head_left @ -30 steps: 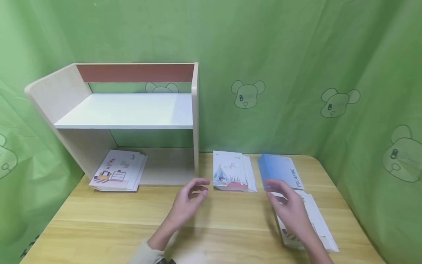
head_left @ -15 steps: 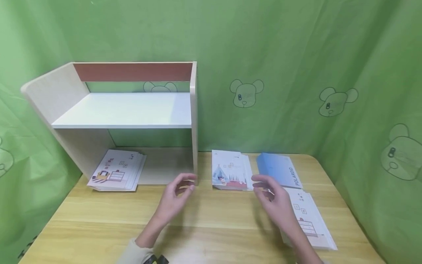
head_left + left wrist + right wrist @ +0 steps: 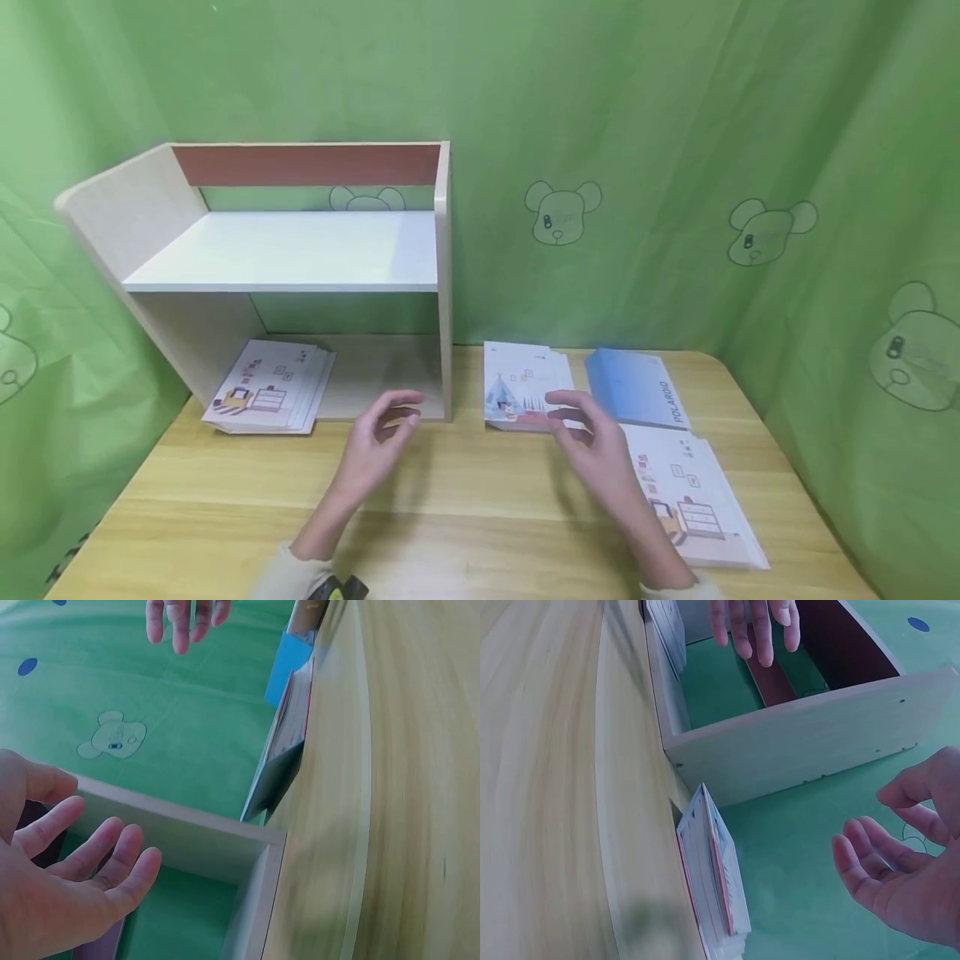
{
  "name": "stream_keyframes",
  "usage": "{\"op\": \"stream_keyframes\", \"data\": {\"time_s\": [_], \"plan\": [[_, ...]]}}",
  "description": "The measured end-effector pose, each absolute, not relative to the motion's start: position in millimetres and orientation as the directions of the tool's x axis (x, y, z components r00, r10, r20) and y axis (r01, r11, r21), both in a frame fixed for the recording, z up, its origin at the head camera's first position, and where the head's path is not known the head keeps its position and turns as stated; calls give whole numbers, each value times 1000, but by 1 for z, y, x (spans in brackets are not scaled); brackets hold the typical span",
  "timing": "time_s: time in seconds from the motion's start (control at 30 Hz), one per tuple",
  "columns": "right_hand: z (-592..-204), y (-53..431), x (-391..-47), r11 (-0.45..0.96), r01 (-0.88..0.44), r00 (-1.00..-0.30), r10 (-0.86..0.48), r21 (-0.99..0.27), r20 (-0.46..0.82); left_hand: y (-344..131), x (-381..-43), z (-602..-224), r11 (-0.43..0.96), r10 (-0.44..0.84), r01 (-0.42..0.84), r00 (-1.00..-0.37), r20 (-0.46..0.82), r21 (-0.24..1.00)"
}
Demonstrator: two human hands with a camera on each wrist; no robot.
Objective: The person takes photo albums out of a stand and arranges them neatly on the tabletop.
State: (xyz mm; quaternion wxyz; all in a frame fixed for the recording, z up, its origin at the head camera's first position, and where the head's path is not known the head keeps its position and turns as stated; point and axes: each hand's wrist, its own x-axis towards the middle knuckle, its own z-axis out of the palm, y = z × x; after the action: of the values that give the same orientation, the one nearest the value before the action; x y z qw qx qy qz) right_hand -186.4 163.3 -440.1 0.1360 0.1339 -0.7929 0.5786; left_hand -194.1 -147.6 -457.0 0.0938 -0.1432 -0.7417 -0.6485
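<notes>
My left hand hovers over the table in front of the shelf's lower right, its fingers loosely bent with nothing in them. My right hand, equally bare and relaxed, hangs in front of the middle stack of booklets, which has a tent picture on top. Behind and right of that hand lies a blue stack marked POLAROID. A white stack with a digger and drawers picture lies nearer, partly hidden by my right forearm. Another such white stack rests at the left of the shelf's bottom board.
The two-tier shelf stands at the back left, with a white upper board and a reddish back rail. Wooden tabletop spreads in front. A green curtain with bear drawings closes off the back and sides.
Both hands have shifted left over the table, the right one from above the right-hand stacks to in front of the tent booklets. The stacks and shelf stay put.
</notes>
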Motion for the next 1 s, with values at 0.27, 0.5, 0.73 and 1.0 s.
{"op": "stream_keyframes", "data": {"time_s": [0.27,0.5,0.73,1.0], "plan": [[-440,142,-191,254,-343,-939,-60,-904,339,-171,-198,-457,139,46,374,-928,371,917],[-442,126,-193,224,-341,-939,-29,-913,344,-184,-201,-452,149,31,398,-917,398,905],[-445,111,-197,168,-372,-928,-40,-913,371,-199,-202,-448,196,-10,419,-903,429,887],[-448,97,-201,153,-371,-929,-53,-916,367,-219,-203,-443,235,-36,417,-899,436,878]]}}
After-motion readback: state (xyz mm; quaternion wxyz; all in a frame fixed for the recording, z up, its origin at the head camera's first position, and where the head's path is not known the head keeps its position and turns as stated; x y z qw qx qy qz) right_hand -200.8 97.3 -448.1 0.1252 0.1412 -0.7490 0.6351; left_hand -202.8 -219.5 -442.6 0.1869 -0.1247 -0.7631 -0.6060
